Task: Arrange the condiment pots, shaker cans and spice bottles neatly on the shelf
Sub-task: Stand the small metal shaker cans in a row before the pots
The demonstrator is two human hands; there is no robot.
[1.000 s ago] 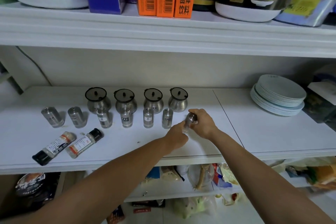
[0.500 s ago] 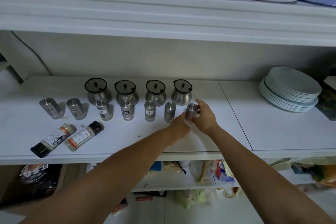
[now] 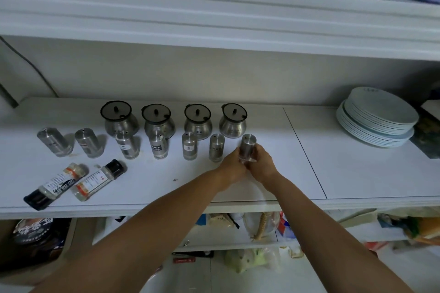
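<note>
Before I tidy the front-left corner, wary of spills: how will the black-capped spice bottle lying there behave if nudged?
The black-capped spice bottle lies on its side, so its round body will probably roll toward the shelf edge. It looks like clear plastic or glass, likely slick. Its cap seems closed, so spilling appears unlikely. Its twin alongside may stop it rolling left.

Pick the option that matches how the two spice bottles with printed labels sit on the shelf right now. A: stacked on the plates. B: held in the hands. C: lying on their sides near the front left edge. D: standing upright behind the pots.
C: both spice bottles lie on their sides at the front left of the shelf, while the hands hold a shaker can.
</note>
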